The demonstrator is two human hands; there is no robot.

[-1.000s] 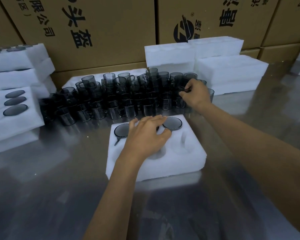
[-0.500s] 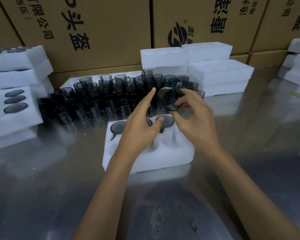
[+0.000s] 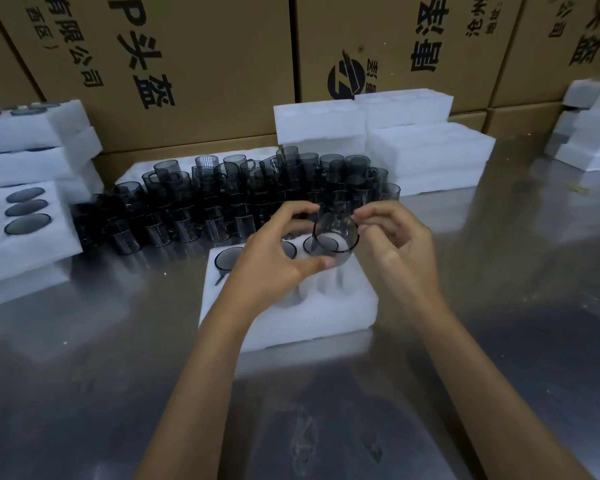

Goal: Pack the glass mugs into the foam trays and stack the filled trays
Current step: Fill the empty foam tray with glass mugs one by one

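Observation:
A smoky glass mug (image 3: 335, 237) hangs just above the white foam tray (image 3: 326, 317) in the middle of the steel table. My left hand (image 3: 274, 261) grips it from the left, thumb under its rim. From the right, my right hand (image 3: 399, 244) pinches the mug with thumb and fingers. Three mugs sit in the tray's far row, the leftmost one (image 3: 227, 260) in plain sight and the others partly behind my hands. The near pockets are partly hidden by my left hand. A dense cluster of loose mugs (image 3: 257, 199) stands behind the tray.
Filled foam trays (image 3: 18, 216) are stacked at the left. Stacks of foam trays (image 3: 426, 150) stand at the back right, more foam (image 3: 593, 133) at the far right edge. Cardboard boxes (image 3: 187, 64) wall off the back. Bare steel table (image 3: 326, 410) lies in front.
My right hand took a mug from the cluster and brought it over the tray. My left hand lifted off the tray and now holds the mug too; it has come lower.

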